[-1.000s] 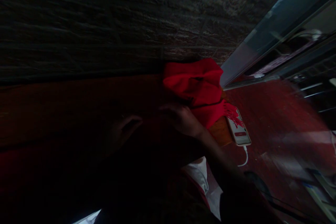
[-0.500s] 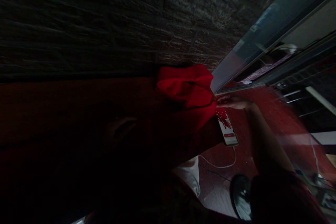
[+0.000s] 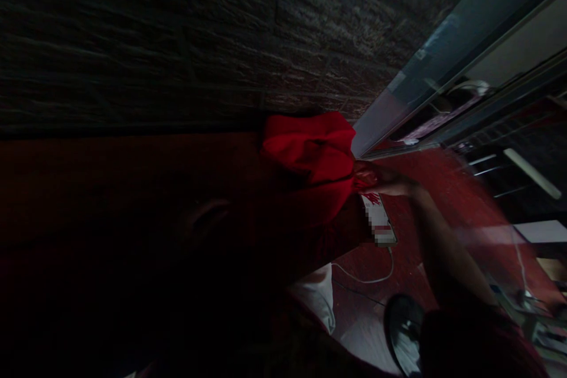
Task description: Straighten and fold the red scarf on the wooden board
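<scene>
A red cloth with a fringe of thin threads lies in loose folds on a dark wooden surface, close to the wall. At the cloth's right end, my right hand is closed, its fingers pinching the red fringe. Several threads hang below the fingers, over the top of a phone with a lit screen. My left hand is in deep shadow over the surface, left of the cloth. Only a faint edge of it shows, and its fingers are hidden by the dark.
A dark textured brick wall rises behind the surface. A pale cable runs from the phone. Lower right, a round black object stands on the red floor. White cloth lies below the surface's edge; a door frame is upper right.
My right hand has moved slightly left and turned, its fingers now bunched closer around the fringe. Fewer threads lie over the phone. The view has shifted a little; my left hand looks unchanged.
</scene>
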{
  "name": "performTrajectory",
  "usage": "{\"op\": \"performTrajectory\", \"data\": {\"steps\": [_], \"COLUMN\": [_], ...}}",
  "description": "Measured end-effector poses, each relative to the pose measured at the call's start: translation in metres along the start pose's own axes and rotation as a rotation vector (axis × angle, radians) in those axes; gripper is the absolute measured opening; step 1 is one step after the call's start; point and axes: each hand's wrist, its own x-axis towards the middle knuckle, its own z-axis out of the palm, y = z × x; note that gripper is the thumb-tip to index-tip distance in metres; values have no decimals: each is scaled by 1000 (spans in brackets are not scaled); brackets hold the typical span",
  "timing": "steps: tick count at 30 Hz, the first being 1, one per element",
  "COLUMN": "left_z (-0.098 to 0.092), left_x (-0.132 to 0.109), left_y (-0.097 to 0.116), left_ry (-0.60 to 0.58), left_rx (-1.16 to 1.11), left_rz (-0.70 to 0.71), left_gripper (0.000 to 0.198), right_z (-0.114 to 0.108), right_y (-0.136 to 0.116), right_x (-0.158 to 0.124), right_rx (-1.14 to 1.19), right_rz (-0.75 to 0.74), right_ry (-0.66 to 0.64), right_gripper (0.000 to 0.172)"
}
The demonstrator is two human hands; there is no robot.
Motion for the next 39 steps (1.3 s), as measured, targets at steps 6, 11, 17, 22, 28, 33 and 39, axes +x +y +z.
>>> {"op": "performTrajectory", "data": {"steps": [6, 11, 17, 22, 28, 33, 39], "left_z": [7, -3, -9, -11, -14, -13, -12], "left_x": [-1, -5, -7, -9, -7, -7, -7], "left_y": [1, 11, 8, 11, 10, 8, 8], "left_ry": [22, 23, -13, -9, 8, -3, 5], "left_rx": [-10, -3, -39, -91, -105, -108, -121], "left_rz": [-57, 26, 87, 83, 111, 109, 115], "left_gripper": [48, 44, 41, 36, 25, 22, 24], "right_z": [19, 9, 23, 85, 136, 151, 149], "right_y": [5, -11, -118, -213, -222, -210, -211], "right_x": [20, 11, -37, 5, 52, 48, 51], "right_rx": [-94, -300, -136, 279, 435, 575, 690], "right_rz": [37, 23, -57, -355, -360, -234, -358], "right_ry": [-138, 117, 324, -27, -276, -342, -301], "right_gripper": [40, 47, 25, 24, 22, 25, 13]}}
